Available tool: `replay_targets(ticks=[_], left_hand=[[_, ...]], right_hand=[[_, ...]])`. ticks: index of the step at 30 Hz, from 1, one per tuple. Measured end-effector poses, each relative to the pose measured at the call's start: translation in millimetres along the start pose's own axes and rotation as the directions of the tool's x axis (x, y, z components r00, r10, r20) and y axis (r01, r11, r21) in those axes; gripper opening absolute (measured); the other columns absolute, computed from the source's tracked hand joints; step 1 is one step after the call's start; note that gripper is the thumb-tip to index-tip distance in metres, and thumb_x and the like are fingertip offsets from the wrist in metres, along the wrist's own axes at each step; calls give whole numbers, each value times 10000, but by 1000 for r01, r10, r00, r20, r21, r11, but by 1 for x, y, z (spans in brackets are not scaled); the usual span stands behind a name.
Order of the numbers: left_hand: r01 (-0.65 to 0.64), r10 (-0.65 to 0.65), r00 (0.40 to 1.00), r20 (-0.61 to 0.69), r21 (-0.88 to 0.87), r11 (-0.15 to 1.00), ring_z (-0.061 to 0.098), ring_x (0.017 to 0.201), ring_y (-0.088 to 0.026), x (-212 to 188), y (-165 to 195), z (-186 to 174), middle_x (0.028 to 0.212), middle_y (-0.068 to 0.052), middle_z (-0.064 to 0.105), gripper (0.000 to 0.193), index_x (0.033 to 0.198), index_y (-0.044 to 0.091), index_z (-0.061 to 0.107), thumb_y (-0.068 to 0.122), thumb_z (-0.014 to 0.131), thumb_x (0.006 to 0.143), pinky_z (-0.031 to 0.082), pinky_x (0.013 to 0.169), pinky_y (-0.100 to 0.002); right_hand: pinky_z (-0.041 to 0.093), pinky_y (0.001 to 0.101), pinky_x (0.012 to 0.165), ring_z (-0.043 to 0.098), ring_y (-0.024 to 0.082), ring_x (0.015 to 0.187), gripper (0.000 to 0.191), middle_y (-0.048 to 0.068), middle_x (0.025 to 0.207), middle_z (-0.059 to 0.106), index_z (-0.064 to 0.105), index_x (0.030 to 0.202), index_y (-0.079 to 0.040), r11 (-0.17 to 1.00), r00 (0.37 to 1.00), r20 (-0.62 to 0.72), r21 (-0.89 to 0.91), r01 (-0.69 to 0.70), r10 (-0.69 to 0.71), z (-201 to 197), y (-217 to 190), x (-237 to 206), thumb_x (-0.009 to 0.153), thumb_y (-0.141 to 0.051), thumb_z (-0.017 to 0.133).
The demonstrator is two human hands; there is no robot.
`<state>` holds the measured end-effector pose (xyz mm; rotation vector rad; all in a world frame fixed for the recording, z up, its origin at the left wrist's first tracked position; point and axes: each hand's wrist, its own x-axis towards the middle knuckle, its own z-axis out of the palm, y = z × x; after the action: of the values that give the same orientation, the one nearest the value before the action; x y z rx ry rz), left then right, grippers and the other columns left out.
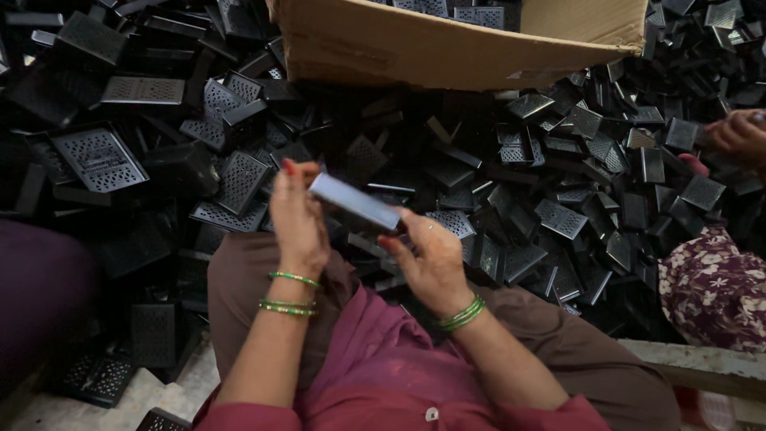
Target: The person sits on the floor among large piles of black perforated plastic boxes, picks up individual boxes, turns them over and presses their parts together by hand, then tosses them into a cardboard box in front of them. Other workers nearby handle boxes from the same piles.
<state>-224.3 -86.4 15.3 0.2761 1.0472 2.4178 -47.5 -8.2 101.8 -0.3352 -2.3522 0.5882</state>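
Head view: a flat grey plate (354, 200) is held up between both hands, above the lap and in front of a heap of black perforated parts (511, 183). The left hand (297, 219) is closed on the plate's near-left end, thumb and fingers pinching its edge; the right hand (431, 259) is closed more loosely on the lower right end, fingertips under the corner. The plate is tilted, its left end higher, and its broad face is turned toward the camera. For the handling to be done well, it is judged that the plate should be gripped by its edges only, kept level between the two hands, and turned with the fingertips rather than the palms, so that the face stays visible and is not smudged. Green bangles (294, 292) are worn on both wrists. The heap spreads across the floor on every side of the knees, with a cardboard box (447, 44) tipped over it at the top. At the right edge another person's hand (738, 134) and a floral sleeve (714, 287) are seen, well apart from the plate.
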Motion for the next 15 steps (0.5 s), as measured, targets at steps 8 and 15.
replay_targets(ticks=[8,15], left_hand=[[-301,350,907,-233,221,927,543,756,-148,25,-7,-13,758,-44,569,611,714,54,515,493,453,1134,463,775,-308],[-361,310,911,271,887,287,601,996,-300,21,9,-8,1086,-162,627,535,1115,-6,678,513,600,1015,469,869,-414]], right_hand=[[571,345,667,719,249,769,442,126,926,715,644,1233,-23,986,984,159,129,-106,85,15,-13,2,902,-267,805],[588,317,858,718,252,1054,269,151,1204,694,638,1247,4,933,858,-393,-275,233,-330,-55,53,119,1028,-106,750]])
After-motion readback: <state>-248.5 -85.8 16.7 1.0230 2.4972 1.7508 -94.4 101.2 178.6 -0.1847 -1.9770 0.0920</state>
